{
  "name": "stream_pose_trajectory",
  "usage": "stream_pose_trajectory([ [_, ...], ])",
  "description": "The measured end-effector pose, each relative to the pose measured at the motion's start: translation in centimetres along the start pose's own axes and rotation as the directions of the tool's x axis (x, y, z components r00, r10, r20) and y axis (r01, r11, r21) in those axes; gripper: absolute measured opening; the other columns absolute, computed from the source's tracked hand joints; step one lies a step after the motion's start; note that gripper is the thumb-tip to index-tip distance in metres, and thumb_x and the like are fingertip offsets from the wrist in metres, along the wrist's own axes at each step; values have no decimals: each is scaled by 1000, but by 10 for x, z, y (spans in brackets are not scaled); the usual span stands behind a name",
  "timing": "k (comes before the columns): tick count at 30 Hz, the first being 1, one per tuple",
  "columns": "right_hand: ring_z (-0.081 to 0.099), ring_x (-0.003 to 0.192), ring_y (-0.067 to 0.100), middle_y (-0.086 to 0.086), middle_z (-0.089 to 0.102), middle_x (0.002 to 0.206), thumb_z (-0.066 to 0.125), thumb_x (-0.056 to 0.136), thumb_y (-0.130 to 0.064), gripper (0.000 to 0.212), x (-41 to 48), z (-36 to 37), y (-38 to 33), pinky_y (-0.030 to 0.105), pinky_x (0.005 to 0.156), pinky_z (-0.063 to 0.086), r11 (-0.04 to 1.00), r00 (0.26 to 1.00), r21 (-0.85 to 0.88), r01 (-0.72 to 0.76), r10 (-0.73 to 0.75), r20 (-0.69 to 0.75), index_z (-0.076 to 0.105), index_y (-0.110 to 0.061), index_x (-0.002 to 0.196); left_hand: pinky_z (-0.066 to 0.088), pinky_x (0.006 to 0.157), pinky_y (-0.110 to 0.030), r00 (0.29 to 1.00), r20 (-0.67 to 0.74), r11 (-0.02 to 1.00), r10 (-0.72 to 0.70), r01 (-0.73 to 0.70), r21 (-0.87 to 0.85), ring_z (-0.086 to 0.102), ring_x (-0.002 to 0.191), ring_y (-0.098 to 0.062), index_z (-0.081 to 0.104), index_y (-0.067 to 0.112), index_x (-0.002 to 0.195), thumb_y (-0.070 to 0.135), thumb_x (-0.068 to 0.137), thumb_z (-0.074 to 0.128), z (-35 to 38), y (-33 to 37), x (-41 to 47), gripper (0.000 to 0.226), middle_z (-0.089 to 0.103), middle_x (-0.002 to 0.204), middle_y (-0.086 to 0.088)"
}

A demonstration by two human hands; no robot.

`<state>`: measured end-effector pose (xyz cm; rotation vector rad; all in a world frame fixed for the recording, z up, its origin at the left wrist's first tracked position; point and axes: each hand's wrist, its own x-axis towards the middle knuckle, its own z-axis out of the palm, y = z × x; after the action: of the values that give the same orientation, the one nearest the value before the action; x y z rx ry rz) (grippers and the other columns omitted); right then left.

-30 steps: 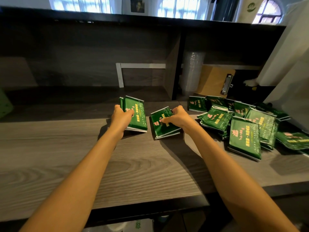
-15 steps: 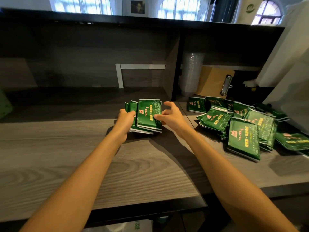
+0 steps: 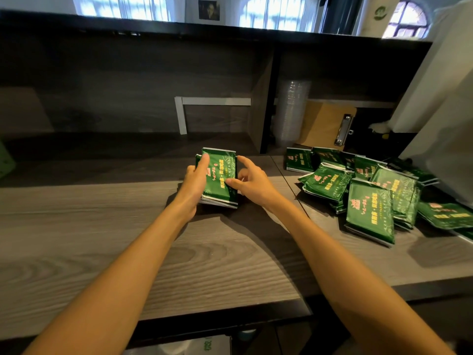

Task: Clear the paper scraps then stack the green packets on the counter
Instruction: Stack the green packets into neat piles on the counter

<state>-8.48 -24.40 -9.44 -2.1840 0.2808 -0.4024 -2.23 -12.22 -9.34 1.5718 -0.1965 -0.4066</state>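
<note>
Head view: the stack of green packets point(image 3: 220, 180) sits mid-counter toward the back edge, long axis running away from me. My left grip point(image 3: 197, 180) grasps its left side, forefinger over the top packet. My right grip point(image 3: 252, 181) is released, thumb and forefinger touching the right edge; squaring up, I'd say. The loose packets point(image 3: 368, 201) lie right of the right grip, at the counter point(image 3: 102, 239) right end, so right arm's nearer. There's bare counter left of the stack and in front of it.

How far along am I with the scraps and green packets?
Done: no paper scraps show on the counter. In hand: left hand holds and right hand touches a small stack of green packets. Left: the loose pile of packets on the right needs stacking.
</note>
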Motion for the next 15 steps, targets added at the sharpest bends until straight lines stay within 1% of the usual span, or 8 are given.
stream_pose_trajectory([
  [2,58,89,19,18,65,101,62,89,-21,70,1,0,0,28,75,48,1000,1000,4,-7,7,-19,23,-11,147,51,87,-40,1000,11,999,-1,0,42,62,100,-23,36,10,132,33,91,55,-1,-1,0,50,58,121,-11],
  [5,59,95,22,8,63,90,56,93,-24,57,-1,-9,-2,36,85,48,998,987,-42,-51,44,-151,32,-10,143,51,90,-42,999,29,999,-25,24,28,62,99,-23,38,9,129,16,86,62,0,-1,0,49,59,117,-11],
  [6,57,98,23,6,62,92,53,95,-25,51,-2,-15,-2,35,86,45,985,974,-161,-62,25,-225,36,-9,140,51,89,-41,999,39,999,-34,34,7,62,97,-23,39,9,128,14,86,62,0,0,0,48,60,116,-11],
  [7,53,107,27,9,61,104,50,96,-25,45,-4,-22,0,37,90,41,940,954,-328,-90,-14,-301,39,-8,137,52,87,-40,998,46,999,-39,39,-9,63,96,-23,40,9,127,14,86,62,1,0,-1,47,60,115,-11],
  [9,36,128,34,16,46,133,48,96,-28,44,-8,-36,5,44,105,28,771,925,-596,-223,-27,-380,41,-6,134,52,85,-39,997,61,999,-46,47,-17,63,94,-23,40,10,126,14,86,62,2,0,-1,46,61,113,-10],
  [10,24,136,37,19,35,143,48,95,-30,49,-9,-43,8,49,111,18,699,920,-646,-305,41,-390,37,-6,136,53,84,-39,997,67,999,-47,48,-16,64,93,-23,40,10,126,14,86,62,2,-1,-2,46,61,111,-10],
  [12,-2,143,43,24,9,154,50,94,-33,67,-8,-54,17,54,114,1,604,892,-661,-446,237,-386,20,-5,146,53,83,-39,997,71,999,-38,40,-17,64,93,-23,40,10,126,14,86,62,3,-2,-3,46,61,109,-10],
  [15,-16,138,50,30,-12,152,48,95,-33,78,-7,-64,32,57,112,-8,504,804,-633,-588,453,-386,-1,-10,151,53,79,-38,997,68,999,-37,38,-16,64,91,-23,41,9,125,14,86,62,5,-3,-5,45,62,108,-11],
])
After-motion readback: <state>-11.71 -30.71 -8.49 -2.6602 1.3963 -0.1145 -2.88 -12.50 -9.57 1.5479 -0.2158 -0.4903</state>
